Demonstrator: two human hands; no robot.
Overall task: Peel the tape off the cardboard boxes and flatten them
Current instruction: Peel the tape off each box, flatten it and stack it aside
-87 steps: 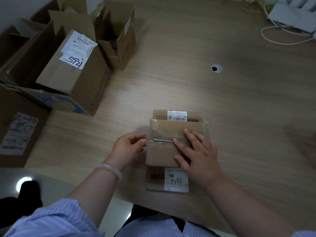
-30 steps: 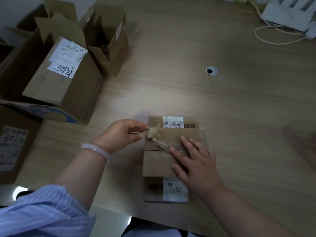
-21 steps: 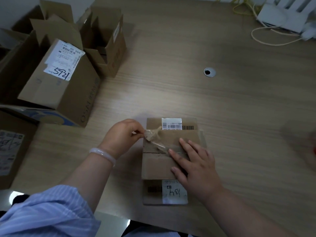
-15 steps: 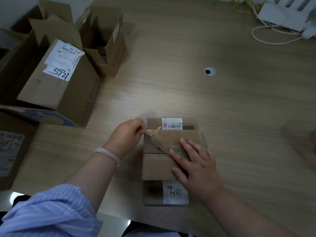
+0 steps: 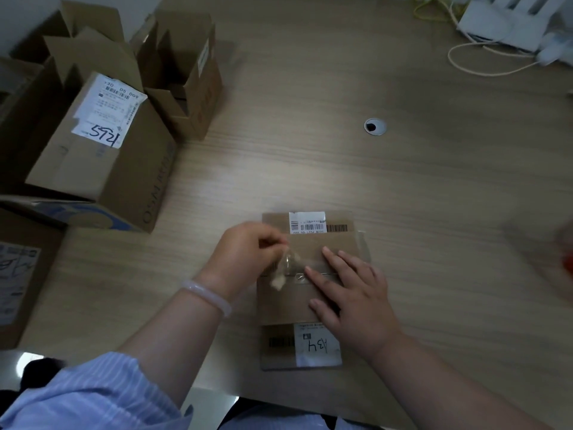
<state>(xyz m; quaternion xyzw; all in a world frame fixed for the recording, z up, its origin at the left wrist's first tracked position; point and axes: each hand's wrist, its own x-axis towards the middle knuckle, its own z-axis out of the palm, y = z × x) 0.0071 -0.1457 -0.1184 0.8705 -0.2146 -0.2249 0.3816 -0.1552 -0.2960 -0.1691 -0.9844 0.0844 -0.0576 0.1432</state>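
the small box lies flat on the tabletop, near the person, with a label at its far end and another at its near end. over the box's left side, the left hand pinches a crumpled, part-lifted end of clear tape that runs along the seam across the box's middle. the right hand lies spread and flat on the box's right half, gripping nothing, only pinning it down.

the tape looks thin and bunched, so a sharp tug could snap it at the seam and leave a strip stuck down. the right fingers seem to rest on the unlifted run, which would block the peel. the tape might also strip the cardboard's top layer. if the right hand eases off, the light box would likely lift or slide with the pull. the open boxes to the far left of the small box look not yet flattened.
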